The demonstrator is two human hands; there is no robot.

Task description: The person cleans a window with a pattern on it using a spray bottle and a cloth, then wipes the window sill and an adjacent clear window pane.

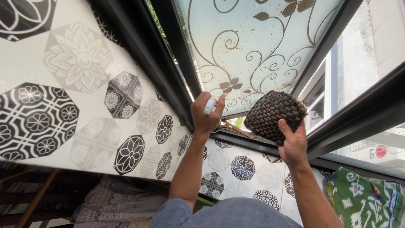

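Left hand (206, 113) grips a small white bottle (209, 106) near the dark window frame (185, 76); right hand (293, 143) clutches a coarse, woven dark scrub pad (274, 115) against the frosted, vine-patterned glass (253, 42); firm, even strokes probably suit those brown specks; glossy patterned tiles (84, 105) lie left.

patterned wall tiles (80, 105) | green printed cloth (363, 198) | grey patterned fabric (114, 202)

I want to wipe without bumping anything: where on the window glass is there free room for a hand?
Free: the upper frosted pane, between its dark frames. Crowded: the bottom edge, where the left hand grips a white object and the right hand presses a woven pad.
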